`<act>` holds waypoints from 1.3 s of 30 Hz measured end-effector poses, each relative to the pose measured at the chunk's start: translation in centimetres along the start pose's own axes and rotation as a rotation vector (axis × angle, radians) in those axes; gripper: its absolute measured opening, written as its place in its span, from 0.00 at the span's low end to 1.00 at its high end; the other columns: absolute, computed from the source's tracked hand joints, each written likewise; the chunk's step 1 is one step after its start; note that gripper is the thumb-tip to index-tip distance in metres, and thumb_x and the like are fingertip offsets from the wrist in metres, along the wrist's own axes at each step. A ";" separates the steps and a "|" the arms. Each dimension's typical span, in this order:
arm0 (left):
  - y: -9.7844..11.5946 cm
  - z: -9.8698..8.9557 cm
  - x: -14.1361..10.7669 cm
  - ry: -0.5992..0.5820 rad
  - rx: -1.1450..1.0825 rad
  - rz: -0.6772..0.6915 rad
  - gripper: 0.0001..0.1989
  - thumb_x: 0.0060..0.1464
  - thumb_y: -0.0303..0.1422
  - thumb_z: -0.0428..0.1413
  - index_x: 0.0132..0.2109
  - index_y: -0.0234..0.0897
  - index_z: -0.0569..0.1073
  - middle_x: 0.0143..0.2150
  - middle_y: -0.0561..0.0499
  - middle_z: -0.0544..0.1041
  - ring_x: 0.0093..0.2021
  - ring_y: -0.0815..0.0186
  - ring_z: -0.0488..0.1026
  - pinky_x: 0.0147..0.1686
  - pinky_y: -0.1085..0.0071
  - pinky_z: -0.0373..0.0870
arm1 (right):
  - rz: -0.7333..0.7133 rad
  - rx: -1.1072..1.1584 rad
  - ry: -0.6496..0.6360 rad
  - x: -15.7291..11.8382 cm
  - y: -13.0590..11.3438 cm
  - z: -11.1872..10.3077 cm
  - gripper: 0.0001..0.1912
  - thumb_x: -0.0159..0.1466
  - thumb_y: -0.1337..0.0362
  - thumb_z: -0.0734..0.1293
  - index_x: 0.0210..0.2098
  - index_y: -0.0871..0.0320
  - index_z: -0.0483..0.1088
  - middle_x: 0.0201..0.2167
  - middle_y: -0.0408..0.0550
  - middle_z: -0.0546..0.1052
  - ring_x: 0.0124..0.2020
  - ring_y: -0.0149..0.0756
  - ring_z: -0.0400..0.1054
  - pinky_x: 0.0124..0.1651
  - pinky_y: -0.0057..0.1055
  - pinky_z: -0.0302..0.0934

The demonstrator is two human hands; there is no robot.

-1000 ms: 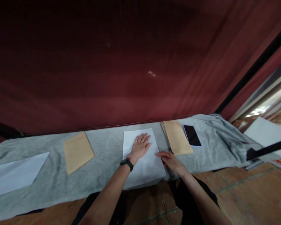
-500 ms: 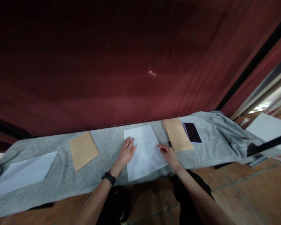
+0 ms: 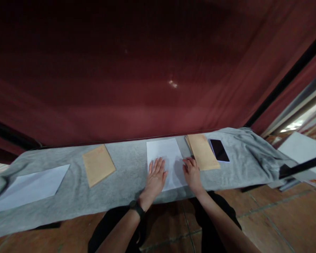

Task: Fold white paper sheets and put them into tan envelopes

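A white sheet of paper (image 3: pixel 164 149) lies on the grey cloth in front of me. My left hand (image 3: pixel 156 174) rests flat across its lower left part, fingers spread, covering the near left corner. At the sheet's right edge is my right hand (image 3: pixel 191 172), with its fingers curled in and their tips at the paper. Just beyond that hand lies a small stack of brown envelopes (image 3: pixel 204 153).
A phone (image 3: pixel 219 150) lies right of the envelopes. Further left are another brown envelope (image 3: pixel 98 165) and more white paper (image 3: pixel 33 186). Grey cloth (image 3: pixel 129 165) covers the narrow bench, against a dark red sheet wall (image 3: pixel 137 88). Black poles (image 3: pixel 284 82) stand at the sides.
My left hand has slid right and nearer on the sheet, its fingers now flatter. The sheet has shifted slightly right. My right hand stays at the right edge, its fingers more curled.
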State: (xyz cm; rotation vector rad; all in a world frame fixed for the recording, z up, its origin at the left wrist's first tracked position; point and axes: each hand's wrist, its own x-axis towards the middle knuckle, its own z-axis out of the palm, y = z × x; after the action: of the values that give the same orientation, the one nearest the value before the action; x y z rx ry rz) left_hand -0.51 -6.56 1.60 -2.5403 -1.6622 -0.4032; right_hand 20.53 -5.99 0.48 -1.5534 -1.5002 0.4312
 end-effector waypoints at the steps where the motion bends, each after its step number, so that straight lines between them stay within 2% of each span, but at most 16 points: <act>1: 0.6 0.2 0.1 0.004 -0.017 0.030 0.27 0.70 0.35 0.42 0.72 0.32 0.58 0.73 0.40 0.59 0.74 0.55 0.52 0.71 0.47 0.51 | -0.051 0.005 -0.012 -0.1 -0.4 0.3 0.17 0.68 0.64 0.60 0.52 0.55 0.75 0.57 0.57 0.74 0.60 0.47 0.67 0.66 0.50 0.60; 4: 1.6 1.0 0.4 -0.033 -0.042 0.058 0.27 0.68 0.34 0.44 0.71 0.31 0.59 0.72 0.38 0.60 0.74 0.55 0.53 0.71 0.48 0.52 | -0.150 0.042 -0.164 -0.5 -2.2 2.2 0.22 0.74 0.58 0.54 0.59 0.55 0.71 0.61 0.54 0.72 0.63 0.41 0.65 0.68 0.45 0.59; 6: 1.8 1.4 0.4 -0.085 -0.030 0.052 0.28 0.66 0.32 0.45 0.70 0.28 0.60 0.72 0.36 0.59 0.74 0.54 0.53 0.71 0.49 0.52 | -0.192 0.007 -0.294 -0.8 -3.3 3.8 0.26 0.75 0.55 0.51 0.63 0.59 0.69 0.64 0.55 0.70 0.67 0.40 0.62 0.70 0.43 0.56; 8: 1.5 1.6 0.2 -0.116 -0.008 0.042 0.29 0.65 0.30 0.46 0.70 0.26 0.59 0.72 0.35 0.59 0.74 0.53 0.52 0.71 0.51 0.51 | -0.264 -0.078 -0.371 -1.1 -4.0 5.0 0.27 0.76 0.56 0.49 0.66 0.61 0.65 0.66 0.55 0.68 0.69 0.40 0.58 0.72 0.45 0.51; 10: 1.2 1.6 -0.1 -0.113 0.009 0.033 0.30 0.63 0.28 0.46 0.71 0.27 0.58 0.73 0.36 0.59 0.74 0.54 0.51 0.71 0.52 0.51 | -0.321 -0.180 -0.394 -1.3 -4.2 5.6 0.28 0.76 0.57 0.49 0.69 0.61 0.60 0.68 0.55 0.66 0.71 0.42 0.55 0.74 0.48 0.46; 13: 0.6 1.5 -0.4 -0.074 0.006 -0.003 0.30 0.64 0.28 0.45 0.72 0.29 0.56 0.73 0.38 0.58 0.74 0.56 0.51 0.71 0.54 0.51 | -0.332 -0.288 -0.380 -1.7 -3.6 5.6 0.28 0.76 0.57 0.50 0.71 0.60 0.57 0.70 0.56 0.61 0.72 0.44 0.53 0.74 0.50 0.44; 17: -0.3 1.3 -0.9 -0.038 -0.014 -0.088 0.30 0.67 0.37 0.44 0.72 0.29 0.57 0.73 0.38 0.58 0.74 0.56 0.52 0.71 0.54 0.51 | -0.306 -0.341 -0.311 -2.0 -2.0 4.7 0.29 0.75 0.55 0.54 0.72 0.60 0.55 0.72 0.56 0.57 0.72 0.48 0.51 0.73 0.51 0.44; 21: -1.6 0.8 -1.7 -0.060 0.013 -0.159 0.32 0.69 0.42 0.43 0.72 0.28 0.56 0.74 0.37 0.56 0.74 0.55 0.51 0.72 0.54 0.50 | -0.291 -0.434 -0.209 -2.2 -0.5 3.6 0.32 0.74 0.53 0.56 0.72 0.61 0.54 0.72 0.59 0.57 0.72 0.52 0.53 0.72 0.51 0.45; 24: -2.5 0.4 -2.1 -0.090 0.049 -0.220 0.34 0.69 0.45 0.41 0.72 0.26 0.56 0.74 0.36 0.55 0.74 0.54 0.50 0.72 0.54 0.49 | -0.302 -0.562 -0.172 -2.4 0.4 2.7 0.33 0.75 0.52 0.55 0.72 0.66 0.53 0.71 0.63 0.58 0.71 0.54 0.54 0.71 0.51 0.49; 28: -3.3 0.2 -2.6 -0.125 0.084 -0.276 0.34 0.69 0.44 0.40 0.72 0.24 0.56 0.73 0.35 0.56 0.74 0.52 0.51 0.72 0.52 0.48 | -0.326 -0.710 -0.155 -2.8 1.2 1.6 0.34 0.75 0.52 0.53 0.71 0.71 0.54 0.70 0.66 0.59 0.71 0.54 0.54 0.70 0.50 0.51; 32: -4.2 0.0 -2.8 -0.100 0.089 -0.312 0.31 0.70 0.41 0.39 0.71 0.24 0.59 0.72 0.35 0.58 0.74 0.51 0.53 0.71 0.49 0.49 | -0.328 -0.760 -0.148 -3.0 1.8 1.1 0.34 0.75 0.51 0.52 0.69 0.72 0.57 0.69 0.67 0.60 0.70 0.54 0.57 0.69 0.49 0.54; 36: -4.5 -0.3 -1.1 -0.041 0.033 -0.301 0.30 0.70 0.39 0.39 0.70 0.23 0.59 0.72 0.34 0.60 0.73 0.51 0.54 0.71 0.51 0.50 | -0.276 -0.733 -0.137 -0.9 1.0 1.3 0.32 0.76 0.53 0.50 0.66 0.73 0.62 0.67 0.68 0.64 0.68 0.55 0.59 0.68 0.50 0.55; 39: -4.2 -0.7 2.3 -0.039 -0.054 -0.199 0.29 0.70 0.37 0.38 0.71 0.26 0.57 0.73 0.37 0.58 0.74 0.55 0.53 0.72 0.53 0.49 | -0.312 -0.638 -0.214 2.6 -1.0 2.5 0.31 0.76 0.56 0.48 0.66 0.72 0.62 0.68 0.64 0.64 0.69 0.51 0.57 0.69 0.47 0.54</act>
State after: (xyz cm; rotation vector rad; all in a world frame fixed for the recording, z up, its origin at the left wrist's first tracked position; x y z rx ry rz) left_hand -3.61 -2.94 2.51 -2.4419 -1.9530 -0.4210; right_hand 18.54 -2.84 0.80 -1.7334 -2.1486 -0.0842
